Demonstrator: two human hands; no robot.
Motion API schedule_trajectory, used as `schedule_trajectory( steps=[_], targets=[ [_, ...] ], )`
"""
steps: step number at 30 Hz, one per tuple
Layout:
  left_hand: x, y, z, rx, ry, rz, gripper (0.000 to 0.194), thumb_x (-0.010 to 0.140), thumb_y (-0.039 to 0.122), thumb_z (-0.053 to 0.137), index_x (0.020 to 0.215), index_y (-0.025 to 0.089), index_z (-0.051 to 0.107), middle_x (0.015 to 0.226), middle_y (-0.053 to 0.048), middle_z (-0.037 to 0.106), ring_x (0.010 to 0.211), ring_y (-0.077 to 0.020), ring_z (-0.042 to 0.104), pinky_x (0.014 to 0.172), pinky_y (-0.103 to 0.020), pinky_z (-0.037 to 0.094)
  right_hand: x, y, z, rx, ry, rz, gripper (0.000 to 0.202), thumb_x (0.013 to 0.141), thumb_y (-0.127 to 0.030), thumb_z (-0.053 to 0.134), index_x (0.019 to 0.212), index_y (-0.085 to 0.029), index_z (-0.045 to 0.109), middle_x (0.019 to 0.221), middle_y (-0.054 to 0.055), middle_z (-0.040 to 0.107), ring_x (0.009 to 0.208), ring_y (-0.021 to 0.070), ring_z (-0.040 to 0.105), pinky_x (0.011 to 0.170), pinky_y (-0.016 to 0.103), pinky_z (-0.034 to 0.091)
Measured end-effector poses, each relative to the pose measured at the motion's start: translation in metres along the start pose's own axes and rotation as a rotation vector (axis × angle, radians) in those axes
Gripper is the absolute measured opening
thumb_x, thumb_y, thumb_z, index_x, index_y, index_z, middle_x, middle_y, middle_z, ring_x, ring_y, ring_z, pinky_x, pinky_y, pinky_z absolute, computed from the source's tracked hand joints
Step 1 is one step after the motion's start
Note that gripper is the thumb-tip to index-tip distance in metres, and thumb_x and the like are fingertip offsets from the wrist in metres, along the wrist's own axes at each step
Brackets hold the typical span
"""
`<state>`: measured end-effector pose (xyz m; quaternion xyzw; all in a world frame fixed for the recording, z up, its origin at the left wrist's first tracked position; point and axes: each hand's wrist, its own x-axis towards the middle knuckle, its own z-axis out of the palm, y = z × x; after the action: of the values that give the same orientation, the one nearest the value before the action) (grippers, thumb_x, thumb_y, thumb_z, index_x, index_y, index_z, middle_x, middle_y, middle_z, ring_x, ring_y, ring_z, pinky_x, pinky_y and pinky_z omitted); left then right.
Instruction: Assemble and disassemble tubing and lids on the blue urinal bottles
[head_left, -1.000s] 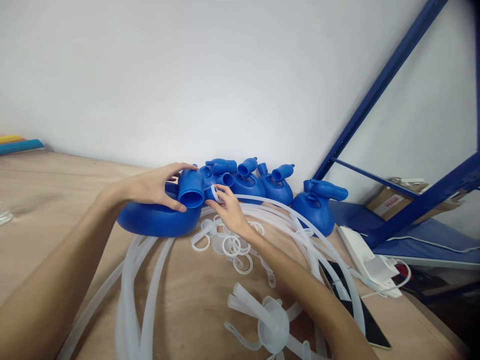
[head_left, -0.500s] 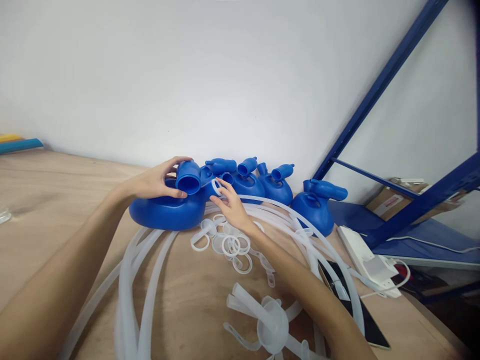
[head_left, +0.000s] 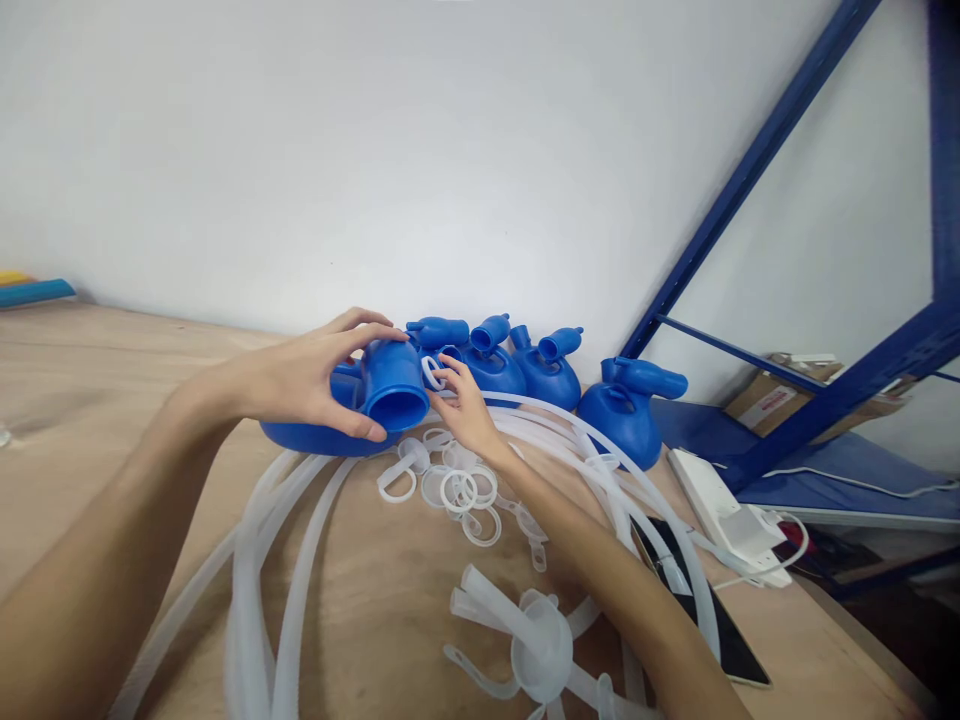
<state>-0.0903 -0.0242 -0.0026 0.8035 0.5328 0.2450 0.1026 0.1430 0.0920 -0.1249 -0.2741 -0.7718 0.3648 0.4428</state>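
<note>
My left hand (head_left: 322,375) is closed around a blue wide-mouthed spout (head_left: 391,375), thumb below and fingers over the top. Its round opening faces me. Behind and under that hand lies a blue plastic bottle (head_left: 322,440); whether the spout is joined to it I cannot tell. Between the fingertips of my right hand (head_left: 465,410) is a thin white ring (head_left: 433,373), right beside the spout. Below the right hand, loose white rings and translucent caps (head_left: 459,490) lie in a pile on the wooden table (head_left: 375,600).
Several more blue bottles with spouts (head_left: 551,375) stand along the wall. Coiled translucent tubing (head_left: 251,590) surrounds the pile. Translucent parts (head_left: 541,650) lie near the front. At right are a dark tablet-like slab (head_left: 739,640), a white power strip (head_left: 720,510) and a blue shelf frame (head_left: 795,400).
My left hand has brought the spout closer to me and right, tipping its opening lower. The right hand keeps the ring near the same place, now closer to the spout.
</note>
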Motion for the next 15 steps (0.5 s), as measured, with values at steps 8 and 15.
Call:
schedule_trajectory(
  steps=[8,15],
  targets=[
    [0.009,-0.018,0.007,-0.105,0.152,-0.058,0.108,0.061,0.075,0.083,0.155,0.034,0.049,0.175,-0.011,0.029,0.137,-0.0437,0.055,0.097,-0.051,0.061,0.009,-0.002,-0.020,-0.072,-0.033,0.174,0.106,0.068,-0.048,0.091,0.148,-0.025,0.026,0.143,0.016,0.053,0.114,0.0267,0.069,0.091,0.046,0.063],
    [0.015,-0.017,0.016,0.038,0.233,-0.037,0.099,0.068,0.079,0.075,0.148,0.025,0.052,0.151,-0.014,0.060,0.129,-0.0420,0.059,0.105,-0.051,0.052,0.002,0.018,-0.021,-0.673,-0.488,0.191,0.015,0.098,-0.027,0.063,0.107,-0.018,0.070,0.105,0.012,0.078,0.098,0.0252,0.073,0.088,0.035,0.054]
  ],
)
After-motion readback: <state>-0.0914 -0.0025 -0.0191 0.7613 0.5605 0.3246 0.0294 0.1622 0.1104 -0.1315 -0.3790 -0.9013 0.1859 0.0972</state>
